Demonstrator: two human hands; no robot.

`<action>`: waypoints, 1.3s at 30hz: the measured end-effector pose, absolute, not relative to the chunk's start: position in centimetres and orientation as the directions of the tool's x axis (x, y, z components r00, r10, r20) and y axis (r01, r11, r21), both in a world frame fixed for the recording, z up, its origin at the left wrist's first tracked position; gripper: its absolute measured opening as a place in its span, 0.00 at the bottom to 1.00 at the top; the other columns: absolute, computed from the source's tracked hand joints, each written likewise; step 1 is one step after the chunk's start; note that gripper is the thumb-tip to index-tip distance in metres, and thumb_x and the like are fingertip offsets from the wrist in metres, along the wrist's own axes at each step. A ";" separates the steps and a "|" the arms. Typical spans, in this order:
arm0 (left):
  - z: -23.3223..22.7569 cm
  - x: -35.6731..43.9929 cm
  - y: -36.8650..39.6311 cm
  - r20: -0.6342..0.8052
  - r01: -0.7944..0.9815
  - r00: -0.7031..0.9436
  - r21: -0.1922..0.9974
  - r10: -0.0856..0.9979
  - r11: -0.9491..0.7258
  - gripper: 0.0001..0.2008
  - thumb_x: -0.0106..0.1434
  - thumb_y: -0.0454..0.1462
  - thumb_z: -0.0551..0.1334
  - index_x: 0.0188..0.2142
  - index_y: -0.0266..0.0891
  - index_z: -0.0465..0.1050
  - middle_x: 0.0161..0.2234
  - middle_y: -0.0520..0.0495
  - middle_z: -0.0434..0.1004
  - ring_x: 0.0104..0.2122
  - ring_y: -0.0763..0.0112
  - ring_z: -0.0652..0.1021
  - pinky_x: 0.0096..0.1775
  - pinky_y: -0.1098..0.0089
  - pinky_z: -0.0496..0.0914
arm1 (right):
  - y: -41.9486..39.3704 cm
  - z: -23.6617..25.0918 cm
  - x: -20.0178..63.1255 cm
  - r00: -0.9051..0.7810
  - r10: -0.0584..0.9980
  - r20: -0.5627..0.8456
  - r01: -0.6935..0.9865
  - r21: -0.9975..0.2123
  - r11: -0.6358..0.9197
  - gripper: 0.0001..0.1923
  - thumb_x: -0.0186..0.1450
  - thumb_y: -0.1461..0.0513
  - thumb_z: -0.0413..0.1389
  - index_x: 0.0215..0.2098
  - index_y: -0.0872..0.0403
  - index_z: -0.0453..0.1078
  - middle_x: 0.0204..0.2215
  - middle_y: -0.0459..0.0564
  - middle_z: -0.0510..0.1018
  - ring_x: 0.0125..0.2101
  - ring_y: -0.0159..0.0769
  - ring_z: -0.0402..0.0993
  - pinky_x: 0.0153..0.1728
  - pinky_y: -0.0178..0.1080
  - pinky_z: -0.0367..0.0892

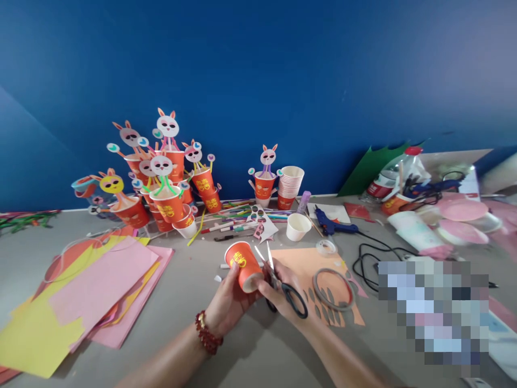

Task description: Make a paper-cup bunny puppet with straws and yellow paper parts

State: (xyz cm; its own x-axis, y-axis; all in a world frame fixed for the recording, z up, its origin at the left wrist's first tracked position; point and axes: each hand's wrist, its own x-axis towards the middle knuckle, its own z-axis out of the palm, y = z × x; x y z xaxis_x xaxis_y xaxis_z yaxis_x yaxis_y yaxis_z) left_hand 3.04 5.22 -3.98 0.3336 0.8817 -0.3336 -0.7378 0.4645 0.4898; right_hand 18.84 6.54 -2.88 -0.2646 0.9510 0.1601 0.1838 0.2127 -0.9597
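Note:
My left hand (231,302), with a beaded bracelet at the wrist, is closed round an orange paper cup (242,263) with yellow print. The cup is tilted on its side, its pale bottom turned toward me. In my right hand (285,299) is a pair of scissors (297,300) with black handles, the blades apart and pointing away beside the cup. The fingertips of that hand also come up to the cup's lower end. Just right of the hands lies an orange paper sheet (297,261) with several leaf-shaped cutouts and a roll of tape (333,289).
Stacked cups with rabbit faces (167,202) stand at the back left. Coloured paper sheets (100,285) lie at left. Behind the hands are pens (234,227), a white cup (298,227) and a cup stack (291,183). A blue glue gun (333,222) trails its black cable rightward.

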 end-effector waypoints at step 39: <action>-5.8 1.7 4.9 0.062 -0.461 0.022 0.886 0.998 -0.045 0.41 0.41 0.24 0.74 0.55 0.46 0.68 0.51 0.46 0.75 0.55 0.59 0.71 0.59 0.67 0.62 | 9.2 -2.2 24.1 -0.383 0.923 0.026 0.893 -0.245 0.378 0.11 0.59 0.69 0.53 0.37 0.54 0.74 0.37 0.55 0.81 0.39 0.45 0.76 0.39 0.38 0.62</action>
